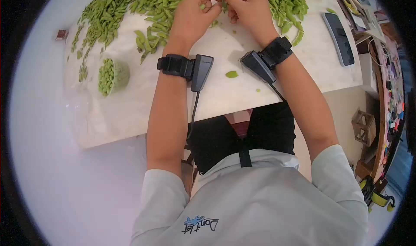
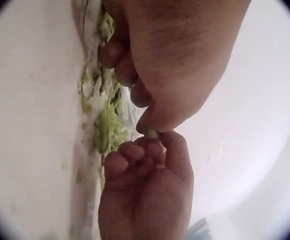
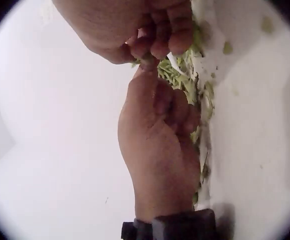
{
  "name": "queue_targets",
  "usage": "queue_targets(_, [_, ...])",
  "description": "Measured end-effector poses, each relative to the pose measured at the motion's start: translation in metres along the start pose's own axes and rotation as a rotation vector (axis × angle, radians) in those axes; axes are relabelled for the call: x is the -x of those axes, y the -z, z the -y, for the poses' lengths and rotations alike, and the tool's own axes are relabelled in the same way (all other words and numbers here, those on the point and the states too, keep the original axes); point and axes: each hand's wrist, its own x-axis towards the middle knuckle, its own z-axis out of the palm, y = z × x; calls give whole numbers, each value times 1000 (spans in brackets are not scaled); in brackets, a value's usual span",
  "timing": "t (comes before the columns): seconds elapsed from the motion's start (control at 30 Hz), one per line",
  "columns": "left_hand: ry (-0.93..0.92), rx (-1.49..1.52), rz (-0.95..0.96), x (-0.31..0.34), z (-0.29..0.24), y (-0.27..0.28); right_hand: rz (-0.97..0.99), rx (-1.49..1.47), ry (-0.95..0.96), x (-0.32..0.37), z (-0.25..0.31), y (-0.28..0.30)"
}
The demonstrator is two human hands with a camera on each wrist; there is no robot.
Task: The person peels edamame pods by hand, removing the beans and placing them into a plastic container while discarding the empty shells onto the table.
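Observation:
At the top of the head view, my left hand (image 1: 195, 20) and right hand (image 1: 253, 14) meet at the fingertips above the white table. Between them is a small green piece, visible in the left wrist view as a green bit (image 2: 151, 134) and in the right wrist view as a green bit (image 3: 147, 57). Thumb and fingers of both hands pinch at it, largely covering it; whether it is a whole pod or a bean I cannot tell. Piled green pods (image 1: 104, 18) lie left of and behind the hands, with more pods (image 1: 284, 3) at the right.
A cup of shelled green beans (image 1: 121, 76) is on the table (image 1: 143, 109) at the left. A phone (image 1: 339, 39) lies near the right edge. One loose green piece (image 1: 232, 74) lies between the forearms. Black cables hang from both wrist devices.

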Motion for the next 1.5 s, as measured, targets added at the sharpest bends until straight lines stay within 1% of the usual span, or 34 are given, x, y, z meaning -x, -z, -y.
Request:
queue_targets(0.17, [-133,121,-76,0,9,-1,3,-28,11,0,-2,-2])
queue_targets(0.27, [-110,168,-83,1,5,-4,-8,-17,22,-1,-2,1])
queue_targets(0.37, [-82,43,-39,2,-3,0,-49,74,34,1,3,2])
queue_targets(0.47, [-70,12,-5,2,-8,1,-55,83,76,0,0,2])
queue_targets(0.57, [-95,97,-37,-2,5,-6,-28,35,104,-2,-2,4])
queue_targets(0.67, [-64,140,-41,0,3,-4,-26,41,138,-3,-1,4])
queue_targets(0.77, [-115,231,-107,1,1,-5,18,-93,93,-1,3,3])
queue_targets(0.87, [54,179,-19,3,-6,3,45,-129,110,-1,-1,4])
queue_targets(0.97, [8,211,-31,2,1,0,36,-138,91,0,2,4])
queue_targets(1.07, [-48,174,-43,3,-3,1,16,-111,76,0,4,3])
queue_targets(1.27, [-32,94,-35,2,-4,1,6,-24,100,1,6,3])
queue_targets(1.37, [-66,104,-30,0,3,-1,-10,-5,98,1,5,2])
queue_targets(1.5, [-41,88,27,-2,5,-1,-17,71,110,1,5,2])
